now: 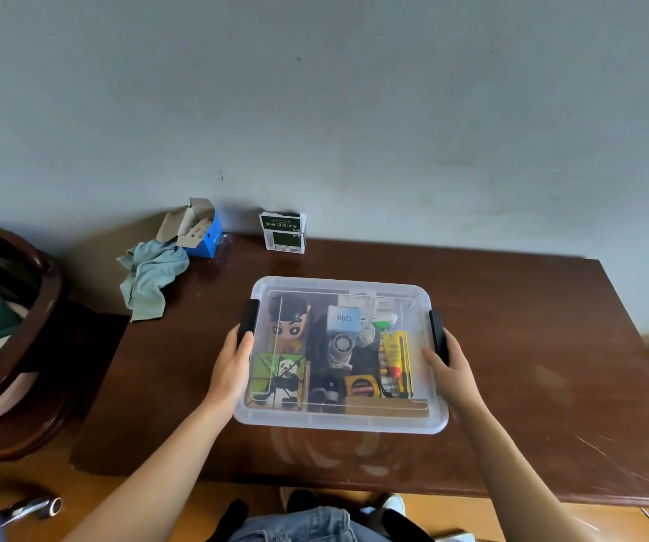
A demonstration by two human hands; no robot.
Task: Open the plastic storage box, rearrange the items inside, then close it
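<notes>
A clear plastic storage box [338, 424] sits on the dark wooden table [530, 365], its lid closed. Black latches clamp both short sides. My left hand [233, 369] rests against the left latch [248, 320], thumb on the lid edge. My right hand [451, 369] holds the right latch [438, 334]. Through the lid I see a big-headed figurine [289, 324], a panda card box [279, 379], a pale blue box marked Q88 [342, 318], a yellow tape measure [360, 387] and a yellow tube [393, 352].
At the back by the wall stand a green-and-white carton [283, 232] and an open blue cardboard box [197, 228]. A pale blue cloth [150, 279] hangs over the table's left corner. A dark wooden chair [21, 330] is at the left.
</notes>
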